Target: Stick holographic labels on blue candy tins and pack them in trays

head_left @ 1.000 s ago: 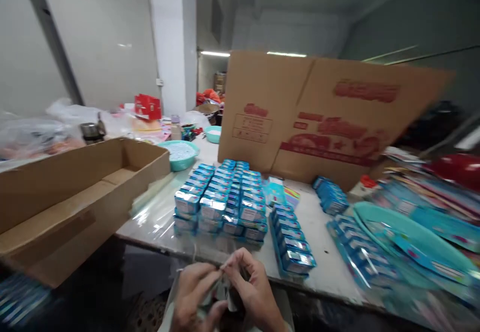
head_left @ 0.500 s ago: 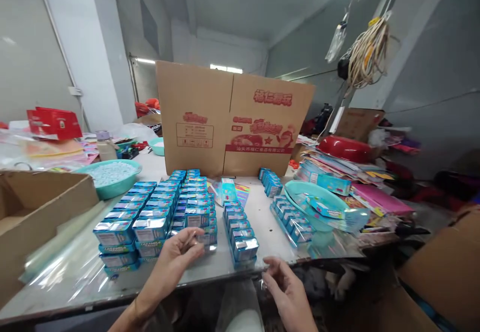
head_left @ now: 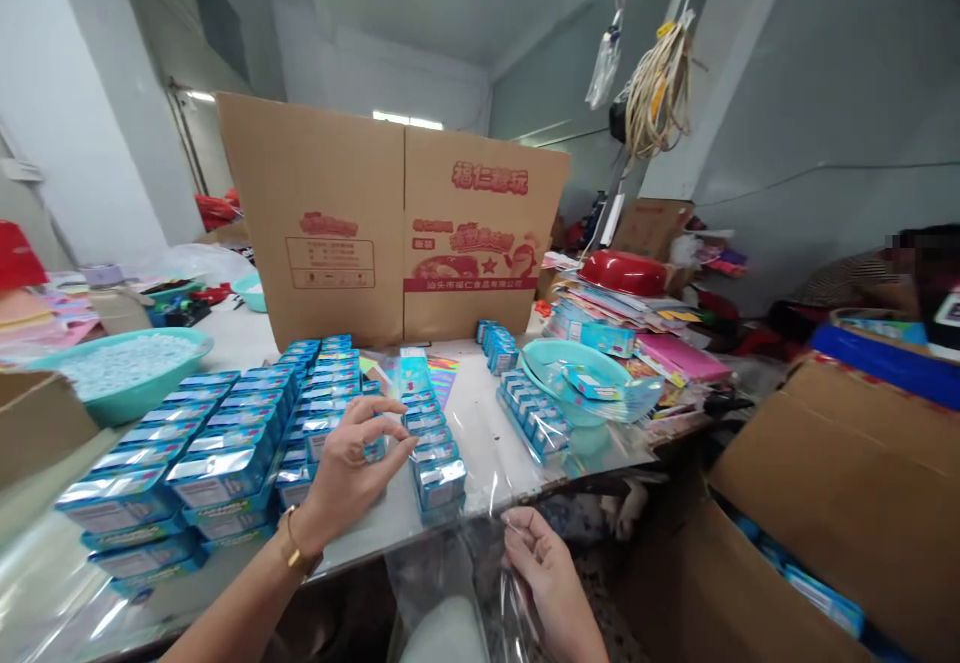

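Observation:
My left hand (head_left: 352, 468) reaches over the table, fingers curled around a small blue packet (head_left: 373, 448) at the right edge of a big block of stacked blue packets (head_left: 225, 443). Just right of it stands a short row of blue packets (head_left: 433, 443). My right hand (head_left: 541, 568) is below the table edge, fingers pinched on the rim of a clear plastic bag (head_left: 457, 593) that hangs open in front of me.
A flattened printed cardboard box (head_left: 390, 228) stands upright at the back of the table. A teal basin of white pieces (head_left: 120, 373) is at left, a teal tray (head_left: 577, 373) and more packets (head_left: 532, 418) at right. An open carton (head_left: 840, 503) stands at right; a person sits far right.
The view has swung right. My hands, joined on the bag a second ago, have parted: the left moved up to the packets, the right stays on the bag.

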{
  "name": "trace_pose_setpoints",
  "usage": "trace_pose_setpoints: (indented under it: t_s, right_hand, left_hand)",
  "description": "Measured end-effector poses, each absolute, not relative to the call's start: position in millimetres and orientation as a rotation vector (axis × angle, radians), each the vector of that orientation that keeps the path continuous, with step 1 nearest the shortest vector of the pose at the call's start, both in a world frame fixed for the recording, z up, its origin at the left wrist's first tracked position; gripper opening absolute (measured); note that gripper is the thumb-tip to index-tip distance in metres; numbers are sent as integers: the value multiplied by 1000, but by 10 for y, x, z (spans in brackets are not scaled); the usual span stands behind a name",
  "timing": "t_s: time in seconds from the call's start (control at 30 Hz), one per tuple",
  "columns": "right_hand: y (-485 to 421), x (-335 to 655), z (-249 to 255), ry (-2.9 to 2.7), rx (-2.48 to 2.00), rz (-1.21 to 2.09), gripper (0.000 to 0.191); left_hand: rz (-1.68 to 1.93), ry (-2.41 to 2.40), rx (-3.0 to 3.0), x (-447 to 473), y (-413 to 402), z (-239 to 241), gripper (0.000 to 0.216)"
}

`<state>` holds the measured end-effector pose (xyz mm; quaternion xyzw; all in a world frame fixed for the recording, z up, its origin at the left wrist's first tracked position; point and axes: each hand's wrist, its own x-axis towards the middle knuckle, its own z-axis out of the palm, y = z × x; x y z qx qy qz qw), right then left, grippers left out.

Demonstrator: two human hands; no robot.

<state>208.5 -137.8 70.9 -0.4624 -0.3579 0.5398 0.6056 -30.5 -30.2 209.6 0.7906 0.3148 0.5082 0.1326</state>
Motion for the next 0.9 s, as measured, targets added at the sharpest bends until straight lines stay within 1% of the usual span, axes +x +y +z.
trace_pose_setpoints:
  t_s: [0.13, 0.23, 0.27, 0.33, 0.4, 0.47, 0.53, 0.63, 0.7, 0.77, 0.8, 0.9]
  right_hand:
    - [-1495, 2066, 546, -768, -908, 1404, 55]
    - [-1620, 2174, 463, -837, -800, 1502, 55]
    - [-1657, 2255, 474, -881, -779, 1517, 58]
    - [-1682, 2464, 585, -988, -766, 1493, 72]
    - [-1587, 2666, 802, -1058, -768, 1387, 85]
    - [-1356, 2765, 1067, -1008, -753, 1229, 82]
    - [-1041, 2719, 1300, -1029, -733, 1131, 74]
    - [-621, 2487, 1471, -1127, -687, 1185, 63]
    - [-480, 2352, 1466, -1154, -647, 1258, 52]
    - [-457, 2297, 1400, -1116, -636, 1323, 37]
    - [-475, 2296, 1352, -1087, -640, 1360, 33]
    - [-558, 2312, 1140, -977, -618, 1445, 39]
  left_hand:
    - [1244, 475, 2151, -57, -275, 2299, 24]
    - [1100, 377, 1932, 77, -176, 2368, 33]
    - [1081, 388, 1860, 103, -127, 2366, 35]
    - [1028, 436, 1706, 139, -22, 2322, 36]
    - [929, 472, 1531, 179, 61, 2238, 33]
    - [838, 488, 1355, 249, 89, 2140, 31]
    - [786, 483, 1207, 346, 55, 2059, 32]
    - [714, 465, 1075, 455, -30, 2011, 35]
    - [705, 484, 1029, 447, -37, 2018, 35]
    - [763, 532, 1016, 366, 14, 2006, 34]
    - [811, 558, 1015, 305, 48, 1972, 33]
    - [915, 624, 955, 104, 61, 1680, 31]
